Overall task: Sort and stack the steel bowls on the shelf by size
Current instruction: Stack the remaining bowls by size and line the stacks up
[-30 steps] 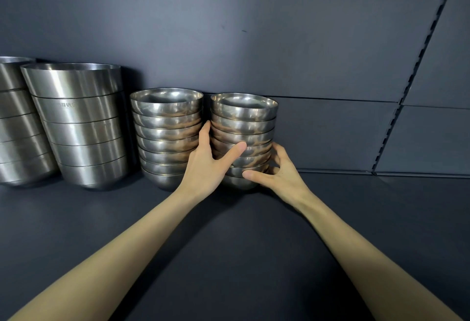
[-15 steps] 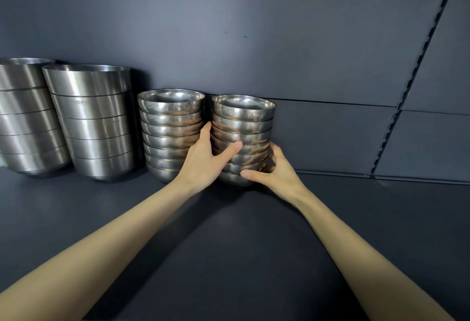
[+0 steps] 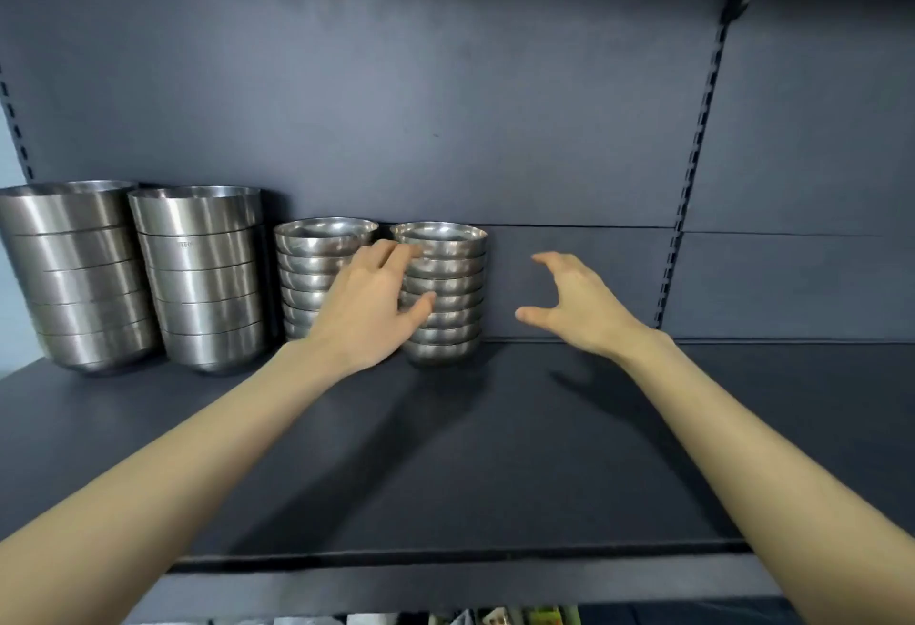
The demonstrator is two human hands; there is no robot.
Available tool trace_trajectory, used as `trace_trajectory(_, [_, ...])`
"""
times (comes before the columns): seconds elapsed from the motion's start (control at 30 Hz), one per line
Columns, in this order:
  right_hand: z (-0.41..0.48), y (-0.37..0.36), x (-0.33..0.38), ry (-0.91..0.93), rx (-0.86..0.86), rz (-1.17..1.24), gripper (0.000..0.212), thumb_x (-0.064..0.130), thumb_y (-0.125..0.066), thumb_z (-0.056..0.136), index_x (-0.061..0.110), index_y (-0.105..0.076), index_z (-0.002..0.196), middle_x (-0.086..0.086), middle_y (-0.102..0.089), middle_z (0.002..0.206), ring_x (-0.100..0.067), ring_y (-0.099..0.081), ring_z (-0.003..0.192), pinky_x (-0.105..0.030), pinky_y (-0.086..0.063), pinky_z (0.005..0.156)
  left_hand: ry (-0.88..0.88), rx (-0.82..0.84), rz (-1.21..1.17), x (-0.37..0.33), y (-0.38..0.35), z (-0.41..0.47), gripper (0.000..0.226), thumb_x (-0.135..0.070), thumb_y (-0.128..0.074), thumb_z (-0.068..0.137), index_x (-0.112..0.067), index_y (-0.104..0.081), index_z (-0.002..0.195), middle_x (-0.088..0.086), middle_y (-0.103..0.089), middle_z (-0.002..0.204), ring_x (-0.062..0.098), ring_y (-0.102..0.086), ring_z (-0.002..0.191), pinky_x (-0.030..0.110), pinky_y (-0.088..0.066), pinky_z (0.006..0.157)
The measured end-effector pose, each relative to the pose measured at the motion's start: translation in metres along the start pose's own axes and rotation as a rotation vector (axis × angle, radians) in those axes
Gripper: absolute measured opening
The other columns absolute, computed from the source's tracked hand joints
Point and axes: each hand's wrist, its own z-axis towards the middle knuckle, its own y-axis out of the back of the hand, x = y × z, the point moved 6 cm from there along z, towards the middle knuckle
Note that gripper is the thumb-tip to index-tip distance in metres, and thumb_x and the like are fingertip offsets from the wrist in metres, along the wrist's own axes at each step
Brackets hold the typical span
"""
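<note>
Dark grey is the colour of the shelf [image 3: 495, 451] and of the back wall [image 3: 396, 79] behind it. A slotted rail [image 3: 693, 178] runs up the wall on the right. Under the front edge of the shelf are some coloured things [image 3: 520, 617], too blurry to make out.

Four stacks of shiny steel bowls stand in a row at the back of the shelf, on its left half. The first big stack [image 3: 79, 277] is at the far left, and the second big stack [image 3: 203, 277] is just beside it. Next come the left small stack [image 3: 312, 268] and the right small stack [image 3: 448, 297], close to the wall. Every bowl sits with its open mouth up, one inside the other. So each stack is a tall pile that goes up and down.

The left hand [image 3: 369, 307] is between the two small stacks. Its fingers lie loose against the top bowls of the right small stack, and its thumb touches the side lower down. It hides part of the left small stack. The right hand [image 3: 574, 307] is in the air to the right of that stack, apart from it. Its fingers are spread and bent a little, and it holds nothing.
</note>
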Motion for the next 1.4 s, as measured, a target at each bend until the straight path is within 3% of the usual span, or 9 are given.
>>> trace_trajectory(0.17, [-0.052,0.051,-0.002,-0.002,-0.093,-0.174,0.07,0.036,-0.064,0.09,0.017,-0.03,0.148,-0.003,-0.028,0.153,-0.026,-0.033,0.136,-0.042,-0.035,0.107,-0.191,-0.033,0.052,-0.05,0.021,-0.012,0.051,-0.031,-0.064,0.087,-0.009,-0.051,0.131,0.009,-0.052,0.13,0.03,-0.045,0.121,0.04,-0.035,0.099])
trace_trajectory(0.33, [-0.119,0.085,-0.028,-0.084,-0.12,-0.279,0.07,0.038,-0.063,0.09,0.021,-0.028,0.148,0.0,-0.026,0.153,-0.025,-0.033,0.136,-0.043,-0.038,0.1,-0.276,0.064,0.016,-0.107,0.003,-0.029,0.063,-0.043,-0.059,0.088,-0.016,-0.039,0.142,0.003,-0.045,0.138,0.023,-0.038,0.129,0.038,-0.033,0.105])
trace_trajectory(0.53, [-0.189,0.142,-0.079,-0.212,-0.149,-0.367,0.07,0.039,-0.064,0.089,0.021,-0.029,0.148,-0.003,-0.028,0.152,-0.029,-0.037,0.133,-0.045,-0.039,0.099,-0.389,0.154,-0.019,-0.197,-0.022,-0.033,0.07,-0.05,-0.054,0.089,-0.021,-0.027,0.147,0.0,-0.038,0.142,0.021,-0.033,0.13,0.037,-0.031,0.106])
trace_trajectory(0.93, [-0.304,0.279,-0.211,-0.271,-0.202,-0.479,0.067,0.042,-0.063,0.09,0.021,-0.032,0.146,0.0,-0.034,0.148,-0.026,-0.043,0.128,-0.04,-0.04,0.089,-0.481,0.153,-0.097,-0.415,-0.076,-0.038,0.071,-0.052,-0.053,0.089,-0.022,-0.025,0.147,0.002,-0.038,0.144,0.021,-0.033,0.132,0.038,-0.031,0.106])
trace_trajectory(1.2, [-0.326,0.354,-0.307,-0.321,-0.235,-0.478,0.067,0.04,-0.064,0.089,0.02,-0.033,0.145,0.0,-0.035,0.147,-0.028,-0.044,0.127,-0.043,-0.043,0.098,-0.561,0.126,-0.122,-0.527,-0.112,0.008,0.066,-0.051,-0.051,0.091,-0.022,-0.028,0.145,0.0,-0.04,0.143,0.02,-0.034,0.129,0.034,-0.029,0.103])
trace_trajectory(1.4, [-0.311,0.397,-0.404,-0.344,-0.274,-0.51,0.067,0.04,-0.065,0.088,0.018,-0.035,0.145,-0.002,-0.038,0.146,-0.029,-0.045,0.127,-0.046,-0.044,0.098,-0.607,0.1,-0.156,-0.6,-0.18,0.059,0.066,-0.051,-0.052,0.09,-0.022,-0.029,0.145,-0.002,-0.041,0.14,0.018,-0.035,0.126,0.032,-0.028,0.103])
